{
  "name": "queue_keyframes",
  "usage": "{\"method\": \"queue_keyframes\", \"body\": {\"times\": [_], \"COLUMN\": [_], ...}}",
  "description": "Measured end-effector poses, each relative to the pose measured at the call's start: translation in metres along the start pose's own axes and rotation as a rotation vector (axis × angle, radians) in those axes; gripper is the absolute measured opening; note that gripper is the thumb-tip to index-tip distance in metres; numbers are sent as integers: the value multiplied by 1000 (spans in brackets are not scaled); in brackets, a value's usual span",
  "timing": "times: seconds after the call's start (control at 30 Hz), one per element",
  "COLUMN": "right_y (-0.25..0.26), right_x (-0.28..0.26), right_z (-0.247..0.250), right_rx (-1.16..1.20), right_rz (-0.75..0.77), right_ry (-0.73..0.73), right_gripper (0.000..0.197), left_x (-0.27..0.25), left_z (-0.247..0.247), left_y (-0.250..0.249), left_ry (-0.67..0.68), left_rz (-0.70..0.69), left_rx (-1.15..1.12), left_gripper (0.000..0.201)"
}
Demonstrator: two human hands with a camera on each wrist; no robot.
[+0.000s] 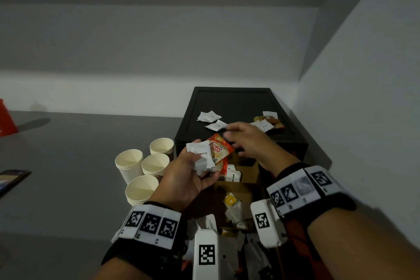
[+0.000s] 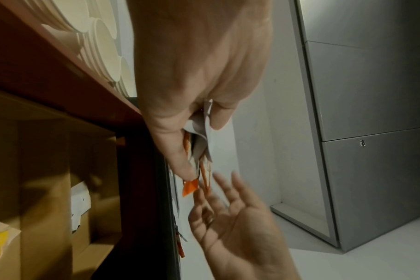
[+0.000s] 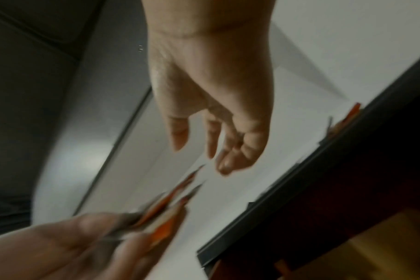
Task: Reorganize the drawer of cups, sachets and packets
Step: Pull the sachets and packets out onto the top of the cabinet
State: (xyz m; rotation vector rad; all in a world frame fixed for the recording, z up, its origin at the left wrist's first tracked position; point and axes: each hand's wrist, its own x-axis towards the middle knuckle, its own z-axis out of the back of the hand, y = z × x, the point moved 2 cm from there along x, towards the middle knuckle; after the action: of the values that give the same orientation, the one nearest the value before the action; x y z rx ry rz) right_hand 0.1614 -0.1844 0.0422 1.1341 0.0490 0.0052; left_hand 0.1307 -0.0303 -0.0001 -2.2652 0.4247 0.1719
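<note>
The left hand (image 1: 186, 177) pinches a sachet bundle (image 1: 210, 155) — lower edges hidden. The right hand (image 1: 252, 143), fingers loose, blurs — the drawer (image 1: 236, 191) lies partly hidden beneath.

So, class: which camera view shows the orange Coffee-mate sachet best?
The head view: the orange Coffee-mate sachet, printed face up, is in the left hand. The left wrist view shows only its edge; the right wrist view blurs it.

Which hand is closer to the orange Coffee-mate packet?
Left. The left hand holds the orange Coffee-mate packet together with white sachets. The right hand hovers open just beside it, not touching.
</note>
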Motion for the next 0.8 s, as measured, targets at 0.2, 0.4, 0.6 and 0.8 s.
{"method": "queue_keyframes", "body": {"times": [0.2,0.4,0.6,0.8], "right_y": [14,13,12,14], "right_x": [-14,-5,-8,-5], "right_z": [-27,-17,-4,18], "right_rx": [-269,-110,32,292], "right_rz": [254,156,92,98], "right_ry": [174,-66,-27,-228], "right_gripper": [54,24,14,20], "left_x": [-1,-5,-6,-7], "left_z": [-3,-4,-8,-9], "left_y": [4,0,-2,-4], "left_ry": [117,96,46,15], "left_rz": [-6,-28,-107,-113], "left_rx": [29,85,167,165], "left_gripper": [32,33,36,41]}}
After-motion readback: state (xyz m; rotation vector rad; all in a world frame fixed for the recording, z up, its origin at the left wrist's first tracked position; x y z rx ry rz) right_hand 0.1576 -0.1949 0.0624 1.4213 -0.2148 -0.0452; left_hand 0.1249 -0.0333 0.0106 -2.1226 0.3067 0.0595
